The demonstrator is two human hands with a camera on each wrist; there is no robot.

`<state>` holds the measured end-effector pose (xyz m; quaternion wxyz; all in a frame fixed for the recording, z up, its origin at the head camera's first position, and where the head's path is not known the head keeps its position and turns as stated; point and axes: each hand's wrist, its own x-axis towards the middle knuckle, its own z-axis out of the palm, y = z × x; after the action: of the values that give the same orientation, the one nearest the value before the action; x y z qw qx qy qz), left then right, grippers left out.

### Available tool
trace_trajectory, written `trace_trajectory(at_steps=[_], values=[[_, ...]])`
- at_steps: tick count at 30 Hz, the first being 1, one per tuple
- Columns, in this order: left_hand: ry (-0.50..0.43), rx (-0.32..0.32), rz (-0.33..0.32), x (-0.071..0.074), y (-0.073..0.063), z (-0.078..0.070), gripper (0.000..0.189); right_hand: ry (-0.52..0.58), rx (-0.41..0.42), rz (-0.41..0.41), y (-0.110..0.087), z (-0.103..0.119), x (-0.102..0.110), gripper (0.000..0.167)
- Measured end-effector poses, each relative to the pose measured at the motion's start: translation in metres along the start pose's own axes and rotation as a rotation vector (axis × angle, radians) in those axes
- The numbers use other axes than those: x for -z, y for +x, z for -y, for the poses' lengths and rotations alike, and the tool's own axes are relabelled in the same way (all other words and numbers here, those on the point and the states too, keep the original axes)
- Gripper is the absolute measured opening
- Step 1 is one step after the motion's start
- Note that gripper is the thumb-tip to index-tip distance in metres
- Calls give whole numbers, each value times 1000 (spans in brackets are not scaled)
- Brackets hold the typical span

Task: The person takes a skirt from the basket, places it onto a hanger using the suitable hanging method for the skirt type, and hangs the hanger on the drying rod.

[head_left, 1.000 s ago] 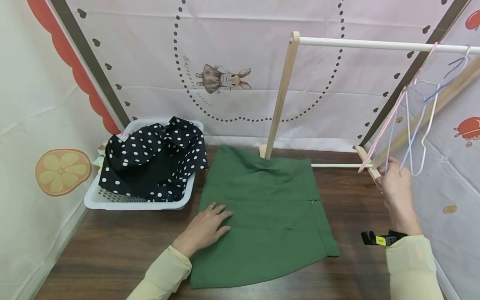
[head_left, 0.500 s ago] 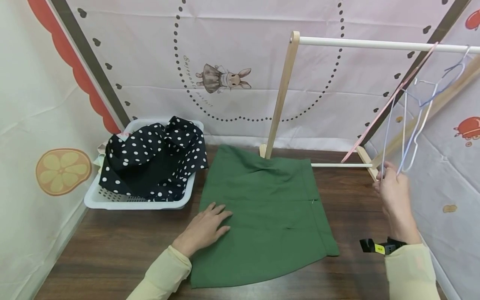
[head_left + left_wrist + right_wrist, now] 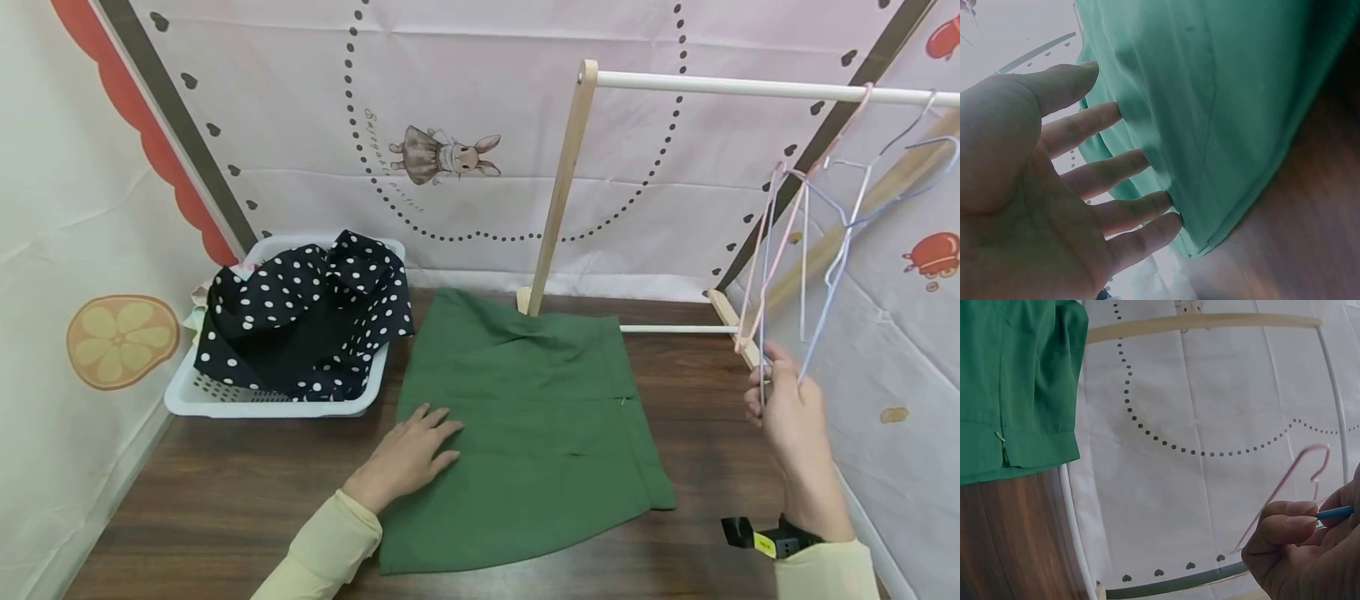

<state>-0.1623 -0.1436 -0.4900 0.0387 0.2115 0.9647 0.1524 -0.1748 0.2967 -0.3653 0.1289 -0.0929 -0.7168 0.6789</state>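
A green skirt lies spread on the dark wooden floor. My left hand rests on its left side with fingers spread; in the left wrist view the fingertips touch the cloth. At the right, my right hand grips the lower part of a blue hanger, whose hook stands off the rail, out to the right. In the right wrist view a short blue piece of that hanger shows between thumb and fingers. A pink hanger and a white hanger hang close beside it.
A white rail on a wooden frame stands behind the skirt. To the left, a white laundry basket holds black polka-dot cloth. Printed fabric walls border the floor.
My right hand has drawn down and toward me with the blue hanger; its hook has swung out to the right. The pink hanger has swung about. The left hand stays put.
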Motion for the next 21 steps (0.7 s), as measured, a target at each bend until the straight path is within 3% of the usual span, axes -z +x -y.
trace_trajectory(at_steps=[2,9,15,21], values=[[4,-3,-2,0,0,0,43,-6,2,6,-7,-2,0,50],[2,-12,-4,1,0,-1,43,-180,51,26,-26,-10,1,51],[5,-9,-1,1,0,-1,43,-183,67,43,-45,-17,1,51],[-6,-6,-1,2,0,-1,43,-390,71,25,-63,-25,-1,50]])
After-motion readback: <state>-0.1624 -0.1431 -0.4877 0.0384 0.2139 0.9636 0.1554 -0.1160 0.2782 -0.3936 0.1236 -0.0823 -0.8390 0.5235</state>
